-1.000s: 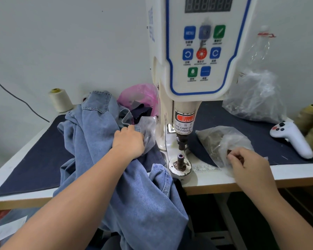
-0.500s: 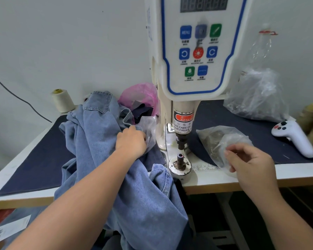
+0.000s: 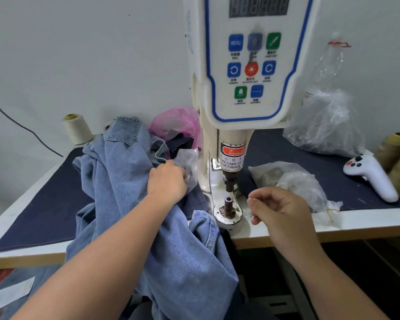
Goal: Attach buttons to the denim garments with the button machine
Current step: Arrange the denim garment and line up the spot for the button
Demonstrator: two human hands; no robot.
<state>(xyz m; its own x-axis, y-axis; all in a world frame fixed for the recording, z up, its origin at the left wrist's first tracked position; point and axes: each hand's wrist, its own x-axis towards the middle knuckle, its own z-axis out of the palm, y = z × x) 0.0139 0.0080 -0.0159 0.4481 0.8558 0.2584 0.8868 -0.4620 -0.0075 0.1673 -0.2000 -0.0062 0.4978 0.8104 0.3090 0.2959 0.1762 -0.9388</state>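
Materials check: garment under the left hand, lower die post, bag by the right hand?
Garment: light-blue denim, woven cotton by its look, matte, with stitched seams. Lower die post: metal, dull and worn-looking, on a white round base. Bag: thin clear plastic film, crinkled and glossy; its contents cannot be made out.

Light-blue denim garment (image 3: 125, 181), crumpled, heaped on the counter (image 3: 286, 229) left of the machine and spilling over the front edge, one fold lying just beside the round lower die. White button machine (image 3: 249, 65) upright at the counter's middle, blue-edged panel of coloured keys, dark display on top, red warning label on the ram, punch raised clear of the small post on the lower die (image 3: 228, 210)
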